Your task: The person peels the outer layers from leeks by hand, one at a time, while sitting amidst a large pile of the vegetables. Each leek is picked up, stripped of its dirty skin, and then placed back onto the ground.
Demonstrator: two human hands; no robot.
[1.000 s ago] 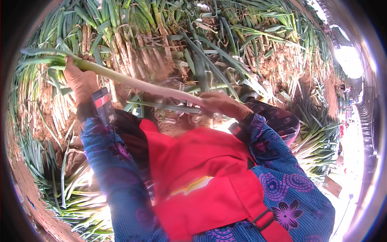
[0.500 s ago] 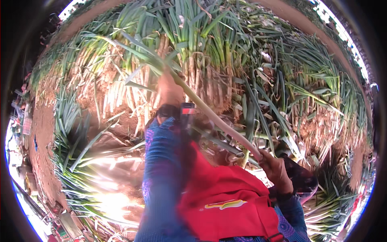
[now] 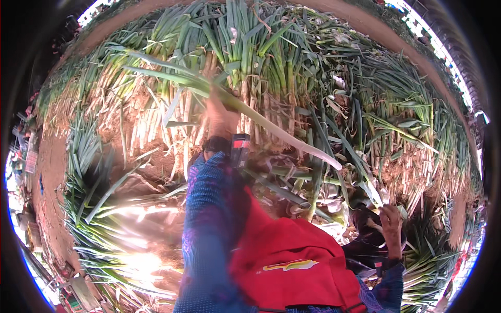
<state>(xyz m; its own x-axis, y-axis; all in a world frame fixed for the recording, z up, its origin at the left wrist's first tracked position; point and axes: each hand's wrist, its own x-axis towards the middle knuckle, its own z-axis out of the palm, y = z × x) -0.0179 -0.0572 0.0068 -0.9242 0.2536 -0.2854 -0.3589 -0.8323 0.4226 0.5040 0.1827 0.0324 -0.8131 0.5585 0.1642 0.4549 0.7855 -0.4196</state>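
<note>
A person's bare left hand [image 3: 221,116], blurred at the edges, is wrapped around a long green onion [image 3: 289,136] near the centre of the view. The onion is held aslant above the ground: its green leaves fan out to the upper left, and its smooth white end points to the lower right, clear of the other hand.

The right hand [image 3: 391,223] is lower and well to the right, its fingers curled near a pale leaf [image 3: 373,192]; whether it pinches anything, I cannot tell.

A small black and red device [image 3: 240,148] sits by the left wrist, beside a blue patterned sleeve [image 3: 209,208]. The person wears a red apron [image 3: 292,250] with a yellow and white mark.

Beyond the hands, bundled onions [image 3: 255,57] form a dense row, green tops farthest away. More onions lie in a lower-left pile [image 3: 94,258] and a lower-right pile [image 3: 429,261].
</note>
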